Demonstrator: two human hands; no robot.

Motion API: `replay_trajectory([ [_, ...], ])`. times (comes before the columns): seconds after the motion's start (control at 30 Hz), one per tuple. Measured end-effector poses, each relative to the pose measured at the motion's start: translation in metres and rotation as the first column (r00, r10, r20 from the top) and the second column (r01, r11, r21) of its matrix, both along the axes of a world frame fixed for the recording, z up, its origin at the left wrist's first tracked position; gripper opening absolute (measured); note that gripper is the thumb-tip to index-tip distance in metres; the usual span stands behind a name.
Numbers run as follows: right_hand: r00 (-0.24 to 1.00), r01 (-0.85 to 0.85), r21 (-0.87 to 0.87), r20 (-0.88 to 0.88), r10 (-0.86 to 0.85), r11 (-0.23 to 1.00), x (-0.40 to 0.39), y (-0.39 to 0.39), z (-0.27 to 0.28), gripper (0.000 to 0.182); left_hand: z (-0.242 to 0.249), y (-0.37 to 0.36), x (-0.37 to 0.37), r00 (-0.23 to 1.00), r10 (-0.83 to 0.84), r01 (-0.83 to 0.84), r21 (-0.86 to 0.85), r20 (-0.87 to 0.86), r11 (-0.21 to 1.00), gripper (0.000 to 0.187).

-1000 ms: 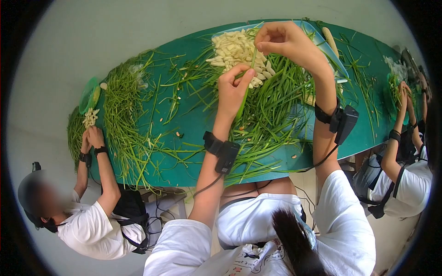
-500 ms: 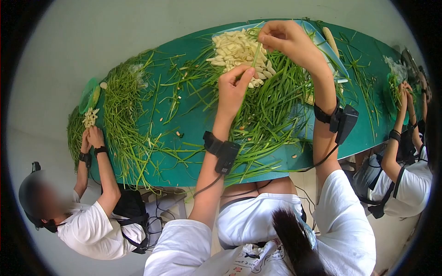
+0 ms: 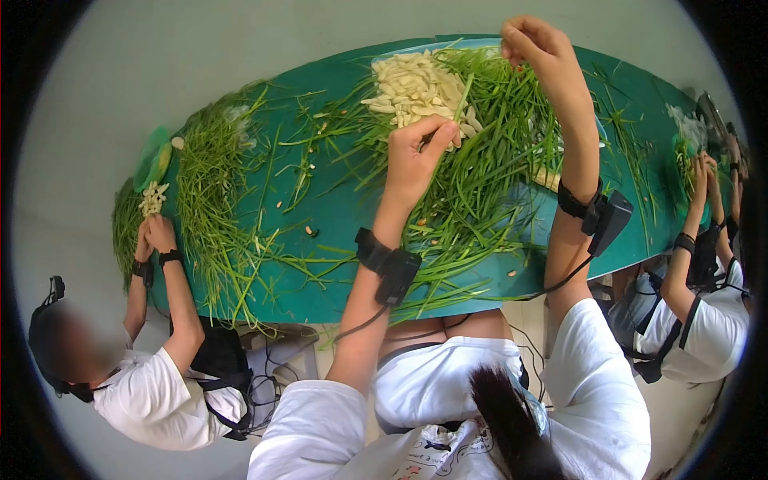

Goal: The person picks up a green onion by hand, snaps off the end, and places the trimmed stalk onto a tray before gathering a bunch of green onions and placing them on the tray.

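My left hand is closed in a pinch on a thin green stalk, whose free end points up past the thumb. Raised above the greens at the back, my right hand has its fingers curled together; I cannot make out anything in them. Beneath my hands lies a thick pile of long, chive-like green stalks. A heap of pale, peeled pieces resembling garlic cloves rests just behind my left hand.
On the green table, another pile of greens lies left. A yellowish cob-like piece is near my right forearm. At the left a person's hands hold pale pieces by a green basket; another person's hands are at the right.
My right hand has let go of the stalk's upper end and moved up and to the right. My left hand has shifted slightly right, still pinching the stalk.
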State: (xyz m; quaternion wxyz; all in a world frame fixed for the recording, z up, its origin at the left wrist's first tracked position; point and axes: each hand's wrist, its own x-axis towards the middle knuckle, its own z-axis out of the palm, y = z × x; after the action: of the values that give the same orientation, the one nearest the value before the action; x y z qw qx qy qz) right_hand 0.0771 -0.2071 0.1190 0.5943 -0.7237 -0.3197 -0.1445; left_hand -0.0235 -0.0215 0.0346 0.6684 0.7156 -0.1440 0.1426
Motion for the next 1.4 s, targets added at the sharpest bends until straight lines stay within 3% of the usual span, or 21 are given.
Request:
replay_trajectory([
  [0.27, 0.995, -0.064, -0.203, -0.09, 0.047, 0.977, -0.015, 0.022, -0.002, 0.028, -0.007, -0.001, 0.003, 0.998, -0.009, 0.012, -0.031, 0.07, 0.999, 0.021],
  [0.6, 0.994, -0.112, -0.219, -0.039, 0.106, 0.969, -0.016, 0.019, -0.003, 0.024, -0.006, -0.001, 0.003, 0.998, -0.001, 0.003, -0.024, 0.07, 1.0, 0.023],
  [0.8, 0.984, -0.164, -0.264, -0.108, 0.14, 0.95, -0.019, 0.018, 0.0, 0.02, -0.002, -0.001, 0.001, 0.998, 0.043, -0.042, -0.025, 0.044, 0.999, 0.026],
  [0.9, 0.97, -0.219, -0.341, -0.175, 0.167, 0.914, -0.025, 0.02, 0.005, 0.018, -0.002, 0.0, 0.002, 0.996, 0.053, -0.05, -0.036, 0.076, 0.998, 0.026],
  [0.97, 0.946, -0.322, -0.406, -0.172, 0.274, 0.855, -0.028, 0.024, 0.007, 0.017, -0.001, 0.001, 0.001, 0.998, 0.054, -0.053, -0.04, 0.018, 0.998, 0.025],
  [1.27, 0.895, -0.442, -0.375, -0.246, 0.372, 0.815, -0.025, 0.032, -0.001, 0.018, -0.007, 0.001, 0.004, 0.997, 0.032, -0.023, -0.124, 0.07, 0.992, 0.029],
  [1.4, 0.932, -0.348, -0.282, -0.204, 0.299, 0.894, -0.026, 0.024, 0.006, 0.02, -0.001, 0.002, -0.001, 1.0, 0.017, -0.015, -0.106, 0.018, 0.994, 0.029],
])
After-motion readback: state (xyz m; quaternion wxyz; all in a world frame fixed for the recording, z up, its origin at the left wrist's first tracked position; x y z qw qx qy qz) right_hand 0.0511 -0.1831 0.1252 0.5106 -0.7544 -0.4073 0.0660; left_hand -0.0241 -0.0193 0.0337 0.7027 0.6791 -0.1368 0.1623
